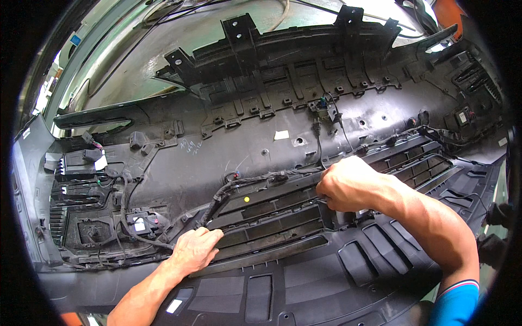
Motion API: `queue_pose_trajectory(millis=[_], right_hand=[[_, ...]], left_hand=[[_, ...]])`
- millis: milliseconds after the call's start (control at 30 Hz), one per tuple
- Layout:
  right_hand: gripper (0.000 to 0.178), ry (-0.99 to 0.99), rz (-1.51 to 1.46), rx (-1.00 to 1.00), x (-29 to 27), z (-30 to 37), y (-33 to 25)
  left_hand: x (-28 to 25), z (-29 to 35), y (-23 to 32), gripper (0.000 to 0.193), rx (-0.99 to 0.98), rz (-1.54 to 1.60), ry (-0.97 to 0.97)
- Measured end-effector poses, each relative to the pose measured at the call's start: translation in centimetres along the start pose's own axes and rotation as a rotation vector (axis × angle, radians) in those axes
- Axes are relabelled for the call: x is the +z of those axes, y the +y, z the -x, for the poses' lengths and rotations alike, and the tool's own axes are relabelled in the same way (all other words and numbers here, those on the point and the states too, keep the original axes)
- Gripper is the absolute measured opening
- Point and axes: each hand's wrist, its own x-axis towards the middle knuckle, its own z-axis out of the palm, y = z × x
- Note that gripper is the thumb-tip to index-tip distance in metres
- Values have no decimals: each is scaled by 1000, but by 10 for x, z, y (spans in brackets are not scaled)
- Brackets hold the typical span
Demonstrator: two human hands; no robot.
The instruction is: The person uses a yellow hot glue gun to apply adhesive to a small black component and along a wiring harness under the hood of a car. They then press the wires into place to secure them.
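A large black car bumper cover [206,146] lies with its inner side up, filling most of the head view. My left hand [196,249] rests with bent fingers at the left end of the slatted grille [272,231], beside the taped wiring harness [217,198]. What its fingers grip, if anything, is hidden. My right hand [350,185] is closed in a fist over the middle of the grille, next to the harness. Whatever it holds is covered by the fingers. A thin cable [319,142] with a connector runs down toward the right hand.
Upright brackets [239,30] stick up along the bumper's far edge. Sensor housings [145,223] and wiring sit at the left end, with another module [464,117] at the right. A ribbed black lower panel [321,282] lies nearest me. Loose cables cross the floor [147,60] beyond.
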Motion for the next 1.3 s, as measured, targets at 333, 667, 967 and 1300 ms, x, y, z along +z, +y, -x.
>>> queue_pose_trajectory(millis=[333,667,967,1300], right_hand=[[17,-11,0,3,2,-1,3],[14,10,-1,5,-2,-4,-1],[14,-38,-4,9,-4,-5,-1],[13,36,-14,-23,2,-1,1]], left_hand=[[-1,-3,3,58,-91,-21,-71],[-7,-5,6,57,-38,-12,-8],[1,-2,0,59,-27,-18,-21],[0,-2,1,59,-43,23,3]])
